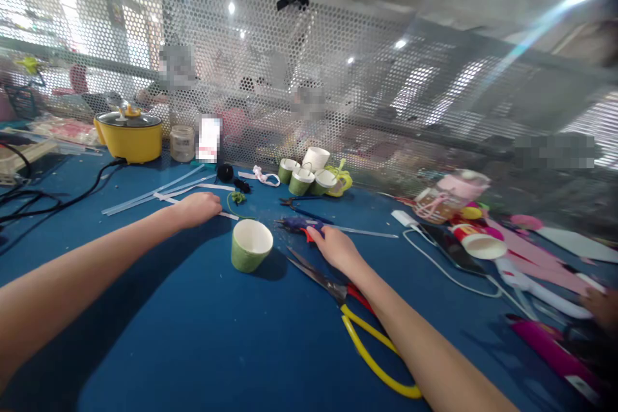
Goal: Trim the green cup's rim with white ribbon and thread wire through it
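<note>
A green paper cup (pixel 246 261) with a white inside stands upright between my two hands. My left hand (pixel 205 207) is closed over white strips (pixel 168 193), next to a green cord with a small knotted bundle (pixel 237 197). What its fingers hold, if anything, is hidden. To the right of the cup, my right hand (pixel 335 248) is wrapped around a dark blue glue gun (pixel 294 224) with a red trigger. Its nozzle points left, and a clear glue stick (pixel 371 232) sticks out behind. Large scissors with yellow handles (pixel 374 360) lie partly under my right forearm.
Several green-and-white cups (pixel 300 181) stand at the back near pliers (pixel 309 209). A yellow electric pot (pixel 132 141), a jar (pixel 182 143) and a lit phone (pixel 208 138) line the mesh partition. A cable, a dark phone (pixel 454 248) and a fallen cup (pixel 485 246) lie right, near another person's hand.
</note>
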Action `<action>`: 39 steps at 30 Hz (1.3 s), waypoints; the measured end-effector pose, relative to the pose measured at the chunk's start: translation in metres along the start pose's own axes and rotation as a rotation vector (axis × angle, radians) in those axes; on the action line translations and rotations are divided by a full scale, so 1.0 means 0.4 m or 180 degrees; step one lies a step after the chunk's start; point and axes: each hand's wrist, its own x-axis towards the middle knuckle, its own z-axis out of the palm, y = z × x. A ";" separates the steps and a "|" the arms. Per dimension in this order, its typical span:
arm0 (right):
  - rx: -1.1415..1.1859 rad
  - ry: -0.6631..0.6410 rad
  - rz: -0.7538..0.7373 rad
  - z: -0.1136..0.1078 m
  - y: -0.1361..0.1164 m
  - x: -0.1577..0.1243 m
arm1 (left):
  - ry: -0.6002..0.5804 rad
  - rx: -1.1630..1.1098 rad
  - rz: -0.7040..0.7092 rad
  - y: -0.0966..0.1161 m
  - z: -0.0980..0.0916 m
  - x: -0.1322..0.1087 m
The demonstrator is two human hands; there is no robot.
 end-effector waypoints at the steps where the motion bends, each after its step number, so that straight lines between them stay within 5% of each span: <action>1: -0.0065 -0.0006 0.0017 0.002 -0.001 0.001 | 0.0001 0.0002 -0.0009 0.002 0.003 0.001; 10: -0.0198 0.0211 0.0024 -0.002 -0.001 -0.013 | 0.0469 -0.0407 -0.0752 0.025 -0.037 -0.017; 17: 0.0169 0.0764 -0.0620 -0.085 -0.034 -0.054 | 0.0846 -0.1334 -0.1296 0.045 -0.119 -0.024; 19: 0.0634 0.0913 -0.0929 -0.106 -0.057 -0.077 | 0.0909 -0.2094 -0.1479 0.062 -0.154 -0.027; 28: 0.2507 0.0483 -0.1658 -0.148 -0.161 -0.220 | 0.0763 -0.2657 -0.0582 0.199 -0.290 -0.090; 33: 0.2872 0.0240 -0.1639 -0.127 -0.178 -0.268 | 0.0427 -0.2781 -0.0422 0.247 -0.280 -0.120; 39: 0.3166 -0.0366 -0.1331 -0.081 -0.162 -0.277 | -0.0028 -0.3141 -0.0518 0.247 -0.224 -0.128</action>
